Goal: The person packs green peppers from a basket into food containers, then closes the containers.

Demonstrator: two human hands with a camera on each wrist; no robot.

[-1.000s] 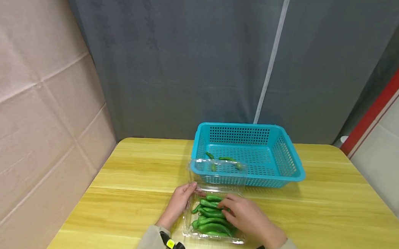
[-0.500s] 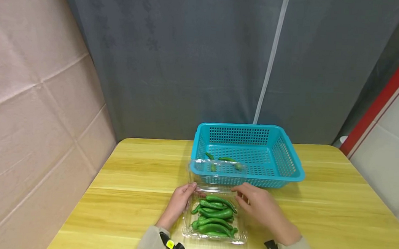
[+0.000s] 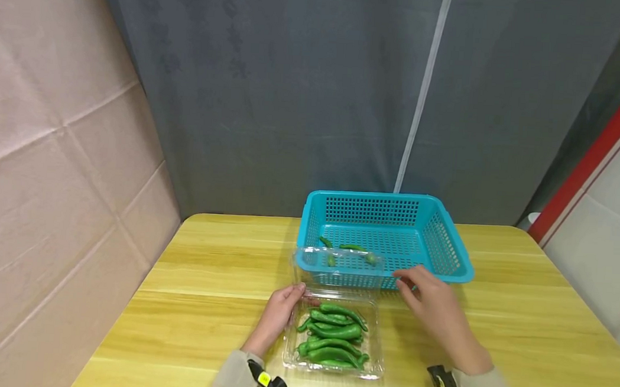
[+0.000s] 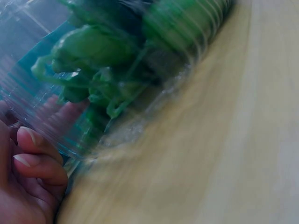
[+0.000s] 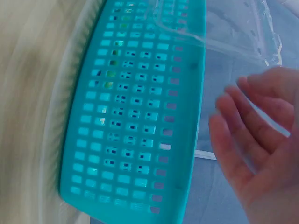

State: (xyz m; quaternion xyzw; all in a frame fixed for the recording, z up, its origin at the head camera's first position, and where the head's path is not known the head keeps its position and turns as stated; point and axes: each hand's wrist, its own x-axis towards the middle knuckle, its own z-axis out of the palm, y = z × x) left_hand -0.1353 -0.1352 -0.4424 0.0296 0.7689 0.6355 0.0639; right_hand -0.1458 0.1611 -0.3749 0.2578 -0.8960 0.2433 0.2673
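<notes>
A clear plastic clamshell box (image 3: 377, 354) holds several green chili peppers (image 3: 335, 332), lying roughly crosswise. Its hinged lid (image 3: 339, 281) is raised at the back, overlapping the basket. My left hand (image 3: 277, 313) grips the box's left edge near the hinge, thumb on top; its curled fingers (image 4: 39, 170) meet the clear wall in the left wrist view. Right of the box, my right hand (image 3: 436, 308) hovers before the front of the blue basket (image 3: 448, 243), holding nothing. Its fingers (image 5: 224, 140) are loosely bent in the right wrist view.
Inside the basket lie several green peppers (image 3: 352, 247), some seen through the lid. Box and basket stand on a wooden table (image 3: 214, 270). A grey curtain (image 3: 273, 96) hangs behind, and a pale wall (image 3: 48, 201) rises at the left.
My right hand has left the peppers in the box and moved right and forward towards the basket. The pepper at the back of the box now shows in full. The left hand stays put.
</notes>
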